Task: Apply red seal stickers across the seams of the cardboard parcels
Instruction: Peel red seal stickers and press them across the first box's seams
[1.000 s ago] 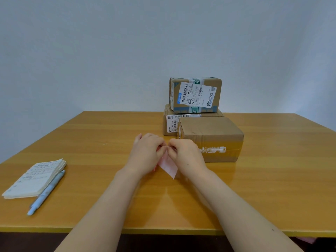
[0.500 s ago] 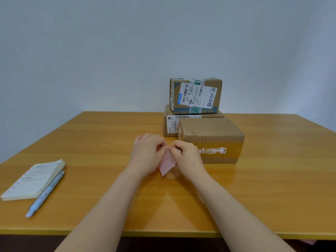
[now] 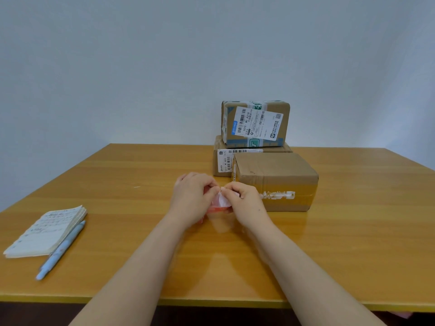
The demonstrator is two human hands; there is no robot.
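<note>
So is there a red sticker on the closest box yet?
No, the nearest parcel shows only brown tape and a torn white strip; the left hand and right hand pinch the red sticker sheet.

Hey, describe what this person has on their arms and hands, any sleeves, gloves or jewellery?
Nothing worn shows. The left forearm and right forearm are bare to the frame's bottom edge, with no sleeve, watch or bracelet. The left hand and right hand have no gloves, and no ring shows on the visible fingers.
</note>
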